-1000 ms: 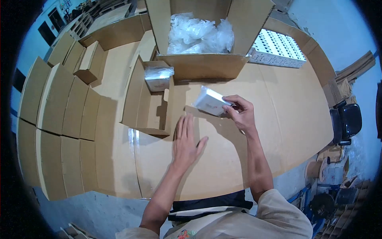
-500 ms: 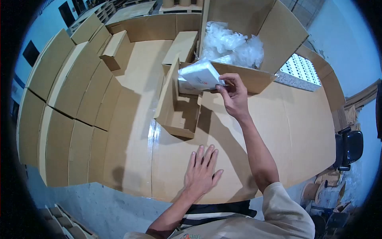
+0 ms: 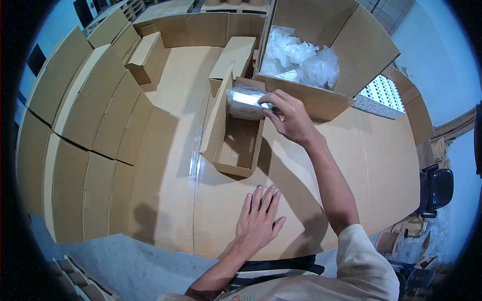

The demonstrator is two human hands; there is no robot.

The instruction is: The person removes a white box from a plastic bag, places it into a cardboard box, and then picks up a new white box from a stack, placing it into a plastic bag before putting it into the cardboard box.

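Observation:
A small open cardboard box point(image 3: 239, 159) stands near the middle of the cardboard-covered surface. At its far end is a white packet in clear plastic wrap point(image 3: 243, 100). My right hand point(image 3: 291, 115) pinches the near right edge of that packet, which sits low within the box walls. The front part of the box shows its bare bottom. My left hand point(image 3: 257, 223) lies flat on the cardboard surface point(image 3: 211, 215), fingers spread and holding nothing, just in front of the small box.
Brown boxes point(image 3: 95, 105) are stacked at the left. A large open carton point(image 3: 306, 95) holds clear plastic bags point(image 3: 301, 60). Behind the small box lies a closed box point(image 3: 236, 55). A white perforated block point(image 3: 381, 95) is at the far right, a black chair point(image 3: 439, 186) beyond.
My right hand has lowered the packet into the far end of the small box, and the packet now lies flatter. My left hand stays flat. The view has shifted slightly.

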